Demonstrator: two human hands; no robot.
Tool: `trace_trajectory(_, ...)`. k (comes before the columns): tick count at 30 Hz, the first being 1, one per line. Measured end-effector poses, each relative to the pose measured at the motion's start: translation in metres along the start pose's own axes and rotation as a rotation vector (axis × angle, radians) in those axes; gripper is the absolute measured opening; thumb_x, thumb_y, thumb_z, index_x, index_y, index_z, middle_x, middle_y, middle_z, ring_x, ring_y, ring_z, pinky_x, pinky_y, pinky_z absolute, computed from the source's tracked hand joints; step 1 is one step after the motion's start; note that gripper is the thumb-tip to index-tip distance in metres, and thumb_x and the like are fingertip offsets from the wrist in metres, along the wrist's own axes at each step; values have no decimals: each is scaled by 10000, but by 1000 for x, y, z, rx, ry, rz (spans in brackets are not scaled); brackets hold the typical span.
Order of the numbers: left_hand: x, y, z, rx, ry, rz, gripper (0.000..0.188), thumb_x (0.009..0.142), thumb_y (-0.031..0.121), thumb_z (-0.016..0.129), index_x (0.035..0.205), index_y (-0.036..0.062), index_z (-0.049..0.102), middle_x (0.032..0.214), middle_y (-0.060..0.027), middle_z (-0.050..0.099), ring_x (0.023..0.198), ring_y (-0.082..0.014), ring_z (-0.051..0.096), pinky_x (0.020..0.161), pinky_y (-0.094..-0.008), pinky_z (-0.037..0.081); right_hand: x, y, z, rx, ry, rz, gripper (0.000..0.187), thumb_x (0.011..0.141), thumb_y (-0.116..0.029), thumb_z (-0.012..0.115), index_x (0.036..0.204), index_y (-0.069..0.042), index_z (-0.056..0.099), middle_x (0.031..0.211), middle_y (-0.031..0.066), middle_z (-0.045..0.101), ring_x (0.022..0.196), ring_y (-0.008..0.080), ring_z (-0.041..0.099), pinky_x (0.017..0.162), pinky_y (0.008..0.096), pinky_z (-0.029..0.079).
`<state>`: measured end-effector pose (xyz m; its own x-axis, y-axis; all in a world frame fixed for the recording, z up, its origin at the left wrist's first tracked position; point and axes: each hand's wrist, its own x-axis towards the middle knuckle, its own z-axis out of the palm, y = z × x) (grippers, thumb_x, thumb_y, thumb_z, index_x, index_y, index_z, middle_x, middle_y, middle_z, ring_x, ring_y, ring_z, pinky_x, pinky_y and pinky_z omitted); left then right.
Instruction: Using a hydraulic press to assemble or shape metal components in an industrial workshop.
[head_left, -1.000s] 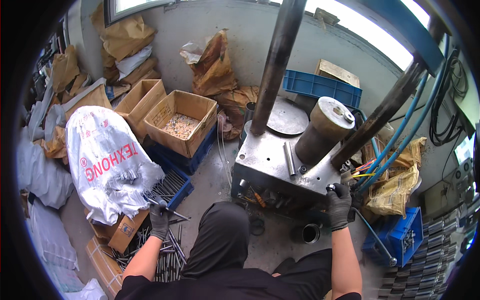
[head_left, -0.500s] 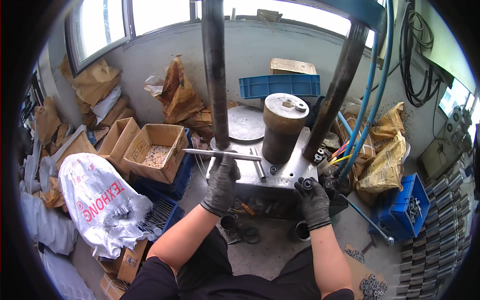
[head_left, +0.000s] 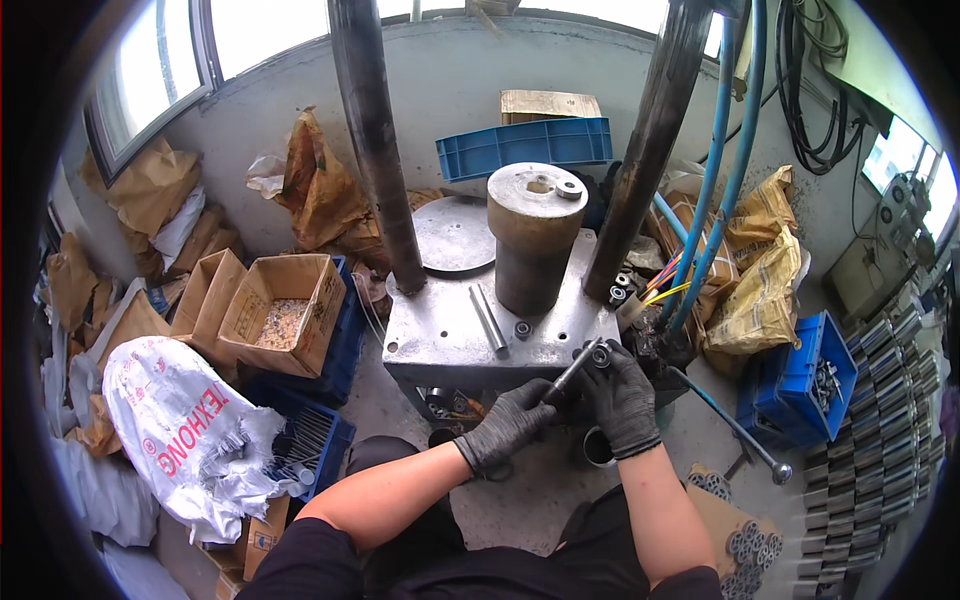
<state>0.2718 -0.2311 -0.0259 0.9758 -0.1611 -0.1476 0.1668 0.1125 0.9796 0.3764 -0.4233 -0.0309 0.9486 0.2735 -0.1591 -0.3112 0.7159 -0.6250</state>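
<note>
My left hand (head_left: 508,426), in a black glove, is closed round one end of a steel shaft (head_left: 570,374). The shaft slants up to the right, its tip beside a small bearing (head_left: 601,355). My right hand (head_left: 625,402), gloved too, pinches that bearing; whether shaft and bearing touch I cannot tell. Both hands are held at the front edge of a steel press table (head_left: 440,335). On the table lie a second steel shaft (head_left: 488,318) and another small bearing (head_left: 523,330). Behind them stands a thick steel cylinder (head_left: 535,250) with a ring (head_left: 569,188) on its top.
Two dark columns (head_left: 375,150) and blue hoses (head_left: 708,200) rise from the press. At left stand a cardboard box (head_left: 330,300), a white sack (head_left: 165,420) and a blue crate of rods (head_left: 330,450). A lever (head_left: 730,425), a blue bin (head_left: 800,400) and stacked metal parts (head_left: 870,450) are at right.
My left hand has brought the shaft down and right, turning it from nearly level to slanting, up to the bearing in my right hand. The view has shifted a little.
</note>
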Motion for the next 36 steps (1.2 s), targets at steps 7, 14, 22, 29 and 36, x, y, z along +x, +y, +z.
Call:
trace_trajectory(7,6,-15,0,78,-2,-98,346,1061,258,579,1315,25,608,973,-70,657,834,-119,634,728,-316,552,1,-1,5,85,56,42,330,972,-104,629,1285,-7,587,1225,200,684,1206,431,655,1021,544,564)
trace_trajectory(14,15,-30,-4,278,149,177,325,1027,211,645,1278,5,639,1069,-127,713,996,-191,684,869,-337,562,-11,4,9,-43,-125,37,366,963,-36,613,1326,1,582,1253,196,684,1180,377,671,1021,509,570)
trace_trajectory(22,18,-40,-1,358,272,321,351,875,28,806,1191,18,651,1081,-81,701,1043,-146,649,953,-327,549,-35,9,12,-601,-274,293,367,1081,-291,609,1331,-25,650,1198,115,730,1094,180,695,991,337,557)
trace_trajectory(29,12,-24,7,694,184,513,395,774,75,852,1123,60,669,1030,-131,631,941,-310,645,851,-425,540,-49,-67,-43,-1078,-298,244,485,1036,-325,701,1375,17,643,1184,144,760,1089,180,701,1016,335,513)
trace_trajectory(36,5,-11,4,640,32,427,214,840,20,759,1033,22,666,1072,-129,628,1007,-279,650,899,-376,531,-169,-168,-261,-1510,260,34,385,1037,-353,626,1158,7,693,934,135,751,859,215,739,817,369,571)
